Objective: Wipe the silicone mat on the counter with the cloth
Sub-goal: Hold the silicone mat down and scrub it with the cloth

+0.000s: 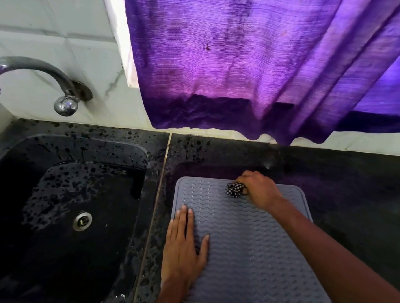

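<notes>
One silicone mat, one cloth and two hands are in view. Around them are one sink with one drain, one tap and one purple curtain.

The mat is grey-blue and roughly square, with rounded corners, a raised border and rows of wavy ridges across its whole face. It lies flat on the dark speckled counter, just beside the sink, which is at nine o'clock from it. The curtain hangs at twelve o'clock and the tap at ten o'clock.

The cloth is black-and-white checked and bunched into a small wad. It touches the mat near the far edge, at about twelve o'clock of the mat's centre. The right hand grips it with the fingers curled round the wad, its forearm crossing the mat from five o'clock.

The left hand lies palm down at about eight o'clock on the mat. Its fingers are straight and close together, pointing to twelve o'clock. Its thumb is spread out to the right, and its outer edge reaches over the mat's left border.
</notes>
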Tool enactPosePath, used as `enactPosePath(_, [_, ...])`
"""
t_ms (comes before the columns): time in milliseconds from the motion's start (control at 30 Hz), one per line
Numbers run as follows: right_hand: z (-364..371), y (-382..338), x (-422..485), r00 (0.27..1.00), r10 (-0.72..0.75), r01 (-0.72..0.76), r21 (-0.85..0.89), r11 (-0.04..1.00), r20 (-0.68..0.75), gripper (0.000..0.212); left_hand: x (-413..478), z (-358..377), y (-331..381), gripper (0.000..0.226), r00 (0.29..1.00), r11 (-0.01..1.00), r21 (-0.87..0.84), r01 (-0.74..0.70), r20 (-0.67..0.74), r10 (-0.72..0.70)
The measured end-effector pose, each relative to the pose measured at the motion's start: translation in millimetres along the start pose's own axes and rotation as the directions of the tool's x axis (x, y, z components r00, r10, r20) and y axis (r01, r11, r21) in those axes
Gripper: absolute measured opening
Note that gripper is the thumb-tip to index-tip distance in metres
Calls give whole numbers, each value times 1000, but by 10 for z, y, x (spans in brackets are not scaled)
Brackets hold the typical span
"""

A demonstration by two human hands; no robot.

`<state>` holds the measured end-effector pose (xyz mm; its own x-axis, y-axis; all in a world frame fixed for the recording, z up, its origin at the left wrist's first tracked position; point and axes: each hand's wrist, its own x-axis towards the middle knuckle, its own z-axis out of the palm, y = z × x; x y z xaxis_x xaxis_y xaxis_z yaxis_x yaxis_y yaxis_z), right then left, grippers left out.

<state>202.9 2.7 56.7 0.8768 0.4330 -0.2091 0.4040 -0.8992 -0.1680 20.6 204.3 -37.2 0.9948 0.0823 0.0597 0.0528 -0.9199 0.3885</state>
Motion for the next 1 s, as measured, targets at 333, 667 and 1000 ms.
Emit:
enactPosePath(333, [104,-589,186,981,-195,195,-32,980,-2,62,-6,20,-29,72,999,1000,1,-29,-23,29])
enactPosePath(667, [30,422,-140,995,-95,96,-79,992,20,63,-3,16,-23,72,997,999,-19,-35,-65,34])
enactPosePath(1000, [-154,1248,-527,996,40,-28,-152,988,77,51,-12,21,-19,71,997,999,-23,-31,-64,29])
